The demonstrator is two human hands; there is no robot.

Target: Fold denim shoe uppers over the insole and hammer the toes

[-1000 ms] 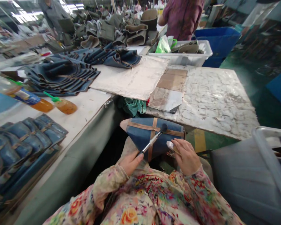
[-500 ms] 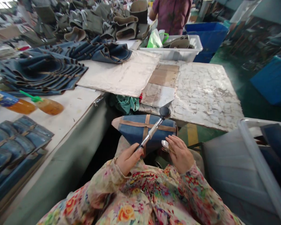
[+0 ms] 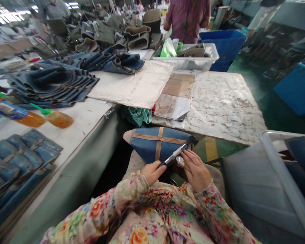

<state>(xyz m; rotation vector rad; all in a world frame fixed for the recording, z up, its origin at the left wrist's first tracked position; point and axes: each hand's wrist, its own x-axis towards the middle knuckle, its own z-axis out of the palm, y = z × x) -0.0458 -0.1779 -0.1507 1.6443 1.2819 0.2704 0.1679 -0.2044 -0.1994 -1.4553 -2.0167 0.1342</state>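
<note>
My left hand is closed round the dark handle of a hammer with a silvery shaft. The black hammer head lies at the right end of a blue piece with crossed tan straps and a pale tip, which rests over my lap. Beside that end, my right hand has its fingers bent together against something small and whitish; its grip is partly hidden.
Folded blue pieces and bottles of orange liquid stand on the left table. A worn white board lies ahead. A grey bin is at right. Beyond a white crate stands a person.
My left hand has moved right with the hammer, whose head has come down from above the blue piece onto its right end. The view has tilted up slightly.
</note>
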